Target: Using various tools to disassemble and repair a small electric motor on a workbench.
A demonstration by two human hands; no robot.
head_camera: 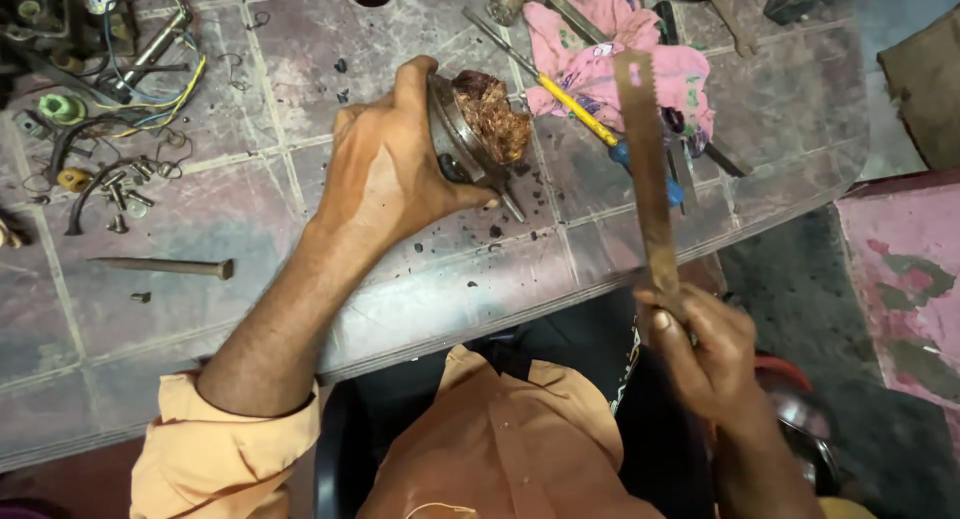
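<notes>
Nearest: right hand [705, 354] clamped on a rusty saw blade [648, 179], raised off the table [400, 309]. Beyond: left hand [385, 169] gripping 1 motor part [480, 129], copper windings exposed, probably a stator. Step: cutting windings; next, set blade teeth against the copper.

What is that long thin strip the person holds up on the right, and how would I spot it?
Start at the tiled table and find the pink cloth. Crossing in front of it, gripped at its lower end by the right hand, is a hacksaw blade: flat, rusty brown, with a hole near its top, unlike the yellow-handled screwdriver beside it.
</notes>
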